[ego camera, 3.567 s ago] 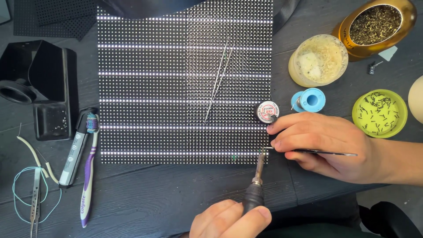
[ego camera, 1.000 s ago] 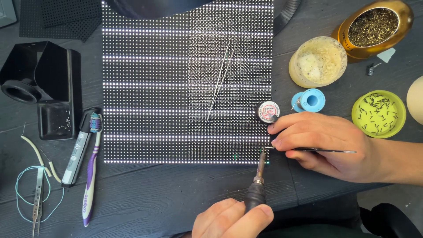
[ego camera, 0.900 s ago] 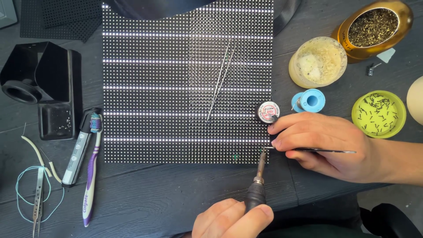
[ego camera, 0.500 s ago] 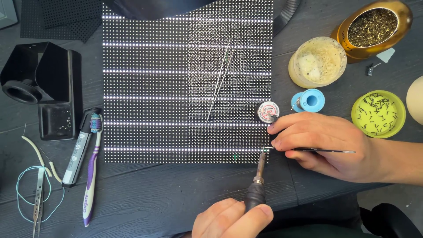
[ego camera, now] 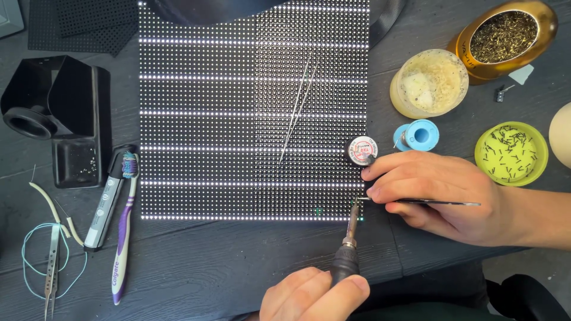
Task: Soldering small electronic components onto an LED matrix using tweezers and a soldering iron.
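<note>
Your left hand (ego camera: 312,296), at the bottom centre of the frame, has its fingers closed around the dark handle of the iron (ego camera: 348,252). The iron's tip points up and meets the lower right corner of the panel (ego camera: 250,113), a lit grid of white dots lying flat on the dark table (ego camera: 196,267). Your right hand (ego camera: 440,193) comes in from the right edge, fingers pinched on thin tweezers (ego camera: 419,203) whose points reach left to the same corner, just beside the iron's tip.

Just above your right fingers a small round tin (ego camera: 361,150) sits on the panel's right edge, and a blue spool (ego camera: 417,135) lies right of it. A second pair of tweezers (ego camera: 297,107) rests loose on the panel, well above the corner you work at.

In the upper right stand a pale jar (ego camera: 429,83) and a gold pot (ego camera: 505,38) of metal shavings; below them is a yellow dish (ego camera: 511,153) of small dark bits. At the left lie a black stand (ego camera: 56,116), a marker (ego camera: 104,205), a toothbrush (ego camera: 124,232) and a third pair of tweezers (ego camera: 52,270) with a loop of wire.
</note>
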